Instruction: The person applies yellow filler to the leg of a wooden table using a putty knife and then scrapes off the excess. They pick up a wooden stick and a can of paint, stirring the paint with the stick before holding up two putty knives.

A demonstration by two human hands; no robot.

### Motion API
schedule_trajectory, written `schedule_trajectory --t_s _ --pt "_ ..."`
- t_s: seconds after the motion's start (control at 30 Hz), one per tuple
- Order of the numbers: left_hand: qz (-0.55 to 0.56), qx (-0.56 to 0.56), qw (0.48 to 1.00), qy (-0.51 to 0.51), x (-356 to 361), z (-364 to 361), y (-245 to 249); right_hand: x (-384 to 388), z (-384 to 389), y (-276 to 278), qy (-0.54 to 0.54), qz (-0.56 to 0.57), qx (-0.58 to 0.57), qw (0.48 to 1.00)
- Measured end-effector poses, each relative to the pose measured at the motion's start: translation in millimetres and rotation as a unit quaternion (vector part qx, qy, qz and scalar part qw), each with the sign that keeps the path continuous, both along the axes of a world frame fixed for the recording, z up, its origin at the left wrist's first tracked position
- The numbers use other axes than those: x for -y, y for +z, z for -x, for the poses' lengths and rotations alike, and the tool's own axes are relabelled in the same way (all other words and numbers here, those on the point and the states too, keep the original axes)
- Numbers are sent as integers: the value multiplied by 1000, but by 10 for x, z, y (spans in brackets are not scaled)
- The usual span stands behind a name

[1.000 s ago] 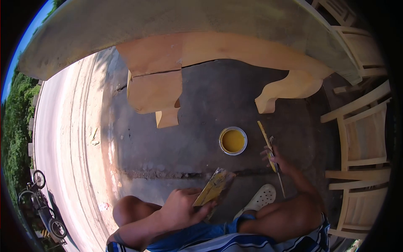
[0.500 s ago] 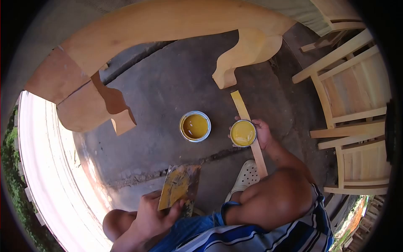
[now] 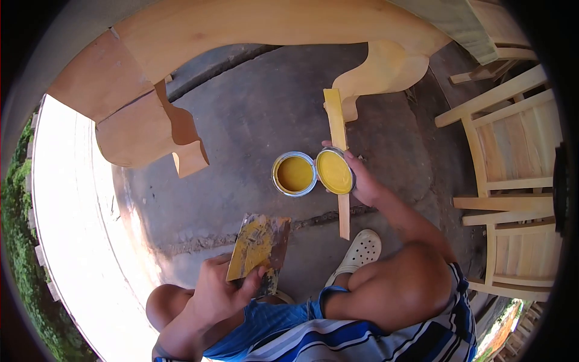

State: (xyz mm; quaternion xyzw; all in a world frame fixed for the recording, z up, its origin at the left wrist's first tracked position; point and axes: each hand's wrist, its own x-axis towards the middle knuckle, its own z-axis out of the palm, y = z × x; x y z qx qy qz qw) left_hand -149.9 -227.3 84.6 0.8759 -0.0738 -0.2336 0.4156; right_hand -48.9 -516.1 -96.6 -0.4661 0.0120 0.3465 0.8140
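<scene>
My left hand (image 3: 226, 292) grips a flat scraper plate (image 3: 259, 244) smeared with yellow and dark paste. In my right hand (image 3: 360, 175) is a round lid (image 3: 335, 171) with yellow paste inside, tilted toward the open can. A long wooden strip (image 3: 336, 120) with a yellow upper end is held behind the lid in the same hand. The open can (image 3: 294, 174) of yellow-brown material stands on the floor, its rim at the lid's left edge.
A large curved wooden piece (image 3: 241, 24) with shaped legs arches across the top. Wooden chairs (image 3: 518, 142) stand at the right. My shoe (image 3: 362, 250) rests on the concrete floor (image 3: 241, 114), which has a crack across it.
My right hand has moved left with the lid and strip, and the lid has tilted to meet the can's rim. The strip has swung more upright. The left hand still holds the plate.
</scene>
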Motion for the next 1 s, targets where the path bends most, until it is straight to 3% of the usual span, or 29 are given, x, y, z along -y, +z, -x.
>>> schedule_trajectory --t_s 0.07,0.13,0.23,0.43,0.53,0.73,1.0 --pt "-7 0 1000 0 -27 4 14 -225 -74 46 24 204 257 944" --pt "-11 1 1000 0 -48 12 29 -403 -41 69 59 399 413 817" --pt "-8 11 1000 6 -30 37 44 -712 64 138 130 568 498 642" --pt "3 14 1000 16 -54 102 19 -985 121 -250 126 627 553 534" --pt "-7 5 1000 21 -71 124 2 -1036 122 -320 105 604 559 558" --pt "4 21 1000 16 -75 121 -5 -1063 126 -313 99 626 569 525" --pt "-7 15 1000 13 -38 68 9 -1012 122 -378 112 620 566 531"
